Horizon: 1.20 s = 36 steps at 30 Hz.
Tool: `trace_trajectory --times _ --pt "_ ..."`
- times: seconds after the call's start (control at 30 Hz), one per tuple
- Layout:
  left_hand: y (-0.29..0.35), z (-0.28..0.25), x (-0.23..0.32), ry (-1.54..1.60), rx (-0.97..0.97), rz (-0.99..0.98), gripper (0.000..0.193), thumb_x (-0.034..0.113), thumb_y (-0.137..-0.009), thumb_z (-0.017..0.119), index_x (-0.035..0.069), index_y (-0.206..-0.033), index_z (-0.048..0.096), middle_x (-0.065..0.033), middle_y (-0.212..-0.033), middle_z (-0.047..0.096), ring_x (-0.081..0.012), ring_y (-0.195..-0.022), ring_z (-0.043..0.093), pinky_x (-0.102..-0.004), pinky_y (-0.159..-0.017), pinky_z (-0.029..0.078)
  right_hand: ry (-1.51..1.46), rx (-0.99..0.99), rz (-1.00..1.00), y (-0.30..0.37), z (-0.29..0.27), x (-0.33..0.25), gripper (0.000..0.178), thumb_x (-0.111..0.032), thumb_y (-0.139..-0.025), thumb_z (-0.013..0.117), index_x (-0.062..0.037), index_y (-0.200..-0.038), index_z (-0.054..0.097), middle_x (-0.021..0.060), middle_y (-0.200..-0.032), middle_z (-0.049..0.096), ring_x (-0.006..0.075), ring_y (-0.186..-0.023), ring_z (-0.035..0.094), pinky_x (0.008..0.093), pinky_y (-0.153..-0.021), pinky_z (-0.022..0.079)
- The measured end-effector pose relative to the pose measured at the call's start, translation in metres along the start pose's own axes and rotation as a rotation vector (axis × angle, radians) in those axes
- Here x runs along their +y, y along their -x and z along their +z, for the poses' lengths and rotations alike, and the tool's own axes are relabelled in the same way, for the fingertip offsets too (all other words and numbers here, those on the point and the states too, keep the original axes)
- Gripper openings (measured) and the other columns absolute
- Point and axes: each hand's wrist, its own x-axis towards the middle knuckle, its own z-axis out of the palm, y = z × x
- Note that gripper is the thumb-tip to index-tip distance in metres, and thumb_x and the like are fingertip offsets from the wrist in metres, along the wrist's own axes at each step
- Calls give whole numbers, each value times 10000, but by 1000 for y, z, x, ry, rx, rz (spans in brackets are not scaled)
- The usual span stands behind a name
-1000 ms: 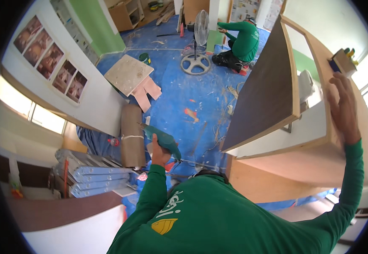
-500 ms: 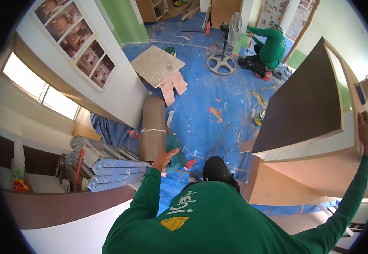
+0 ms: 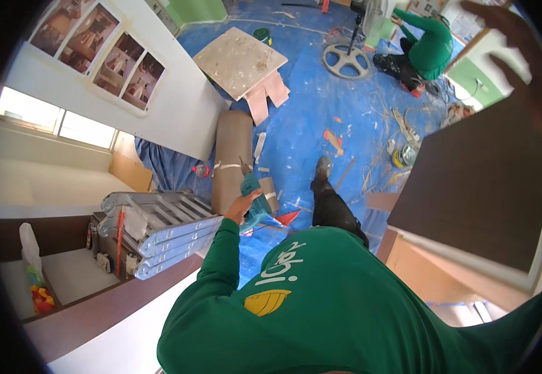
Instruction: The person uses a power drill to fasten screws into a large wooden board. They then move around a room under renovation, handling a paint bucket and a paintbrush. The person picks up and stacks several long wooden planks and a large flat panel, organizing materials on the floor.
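Observation:
My left hand [image 3: 241, 207] is closed around a teal power drill [image 3: 253, 190] with its chuck end pointing away from me. The drill is above the floor, overlapping a brown roll [image 3: 233, 140] with a white band. My right hand [image 3: 536, 71] is raised at the upper right, blurred, its fingers spread with nothing seen in them. Below that hand stands a tilted cabinet piece with a dark brown panel [image 3: 476, 181] and pale edges. Whether the hand touches the panel is hard to tell.
A folded ladder [image 3: 171, 240] leans at left beside a shelf unit [image 3: 71, 268]. Blue sheeting [image 3: 296, 143] covers the floor, with cords and scraps. Ahead are a dusty board [image 3: 240, 62], a pedestal fan [image 3: 346, 61], a paint tin [image 3: 403, 156] and a crouching person [image 3: 430, 47].
My right hand has left the cabinet's right edge and swung up and forward. The drill has tipped so its chuck shows. One leg has stepped forward, and the view has shifted.

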Motion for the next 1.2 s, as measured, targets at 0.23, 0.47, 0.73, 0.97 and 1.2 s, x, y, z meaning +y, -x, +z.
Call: trace_trajectory --times 0.23,0.47,0.73,0.97,1.2 --pt "-39 34 104 -37 179 -43 755 609 -825 814 -43 -1193 718 -82 -1043 727 -209 -903 674 -368 -802 516 -704 257 -567 -128 126 42 100 -164 -971 662 -137 -988 756 125 -973 747 228 -761 679 293 -593 521" --pt "-54 -20 115 -43 340 78 828 638 -831 793 -61 -1264 698 -130 -1168 720 -226 -995 686 -375 -893 519 -1134 647 -628 -131 181 144 228 -141 -920 695 -98 -1140 736 182 -1064 718 243 -775 660 295 -596 535" --pt "-119 -34 185 -59 368 11 788 567 -831 837 -8 -1343 666 -146 -1231 713 -249 -1065 695 -411 -932 539 -1716 467 969 -134 443 124 406 -168 -992 689 7 -1354 630 83 -961 727 151 -852 669 312 -798 544" --pt "-211 -23 245 129 124 -11 666 508 -835 861 25 -1267 707 -83 -1077 754 -192 -959 710 -365 -827 555 -1414 -207 969 -101 544 25 347 -204 -983 681 2 -1261 672 149 -928 763 248 -823 739 383 -715 560" --pt "-407 -42 285 -185 423 66 906 636 -721 880 -71 -1254 693 -223 -1200 737 -295 -1079 725 -446 -902 587 -978 -634 1302 -21 647 19 609 -526 -880 721 -13 -1208 705 278 -1118 736 455 -1098 697 515 -923 556"
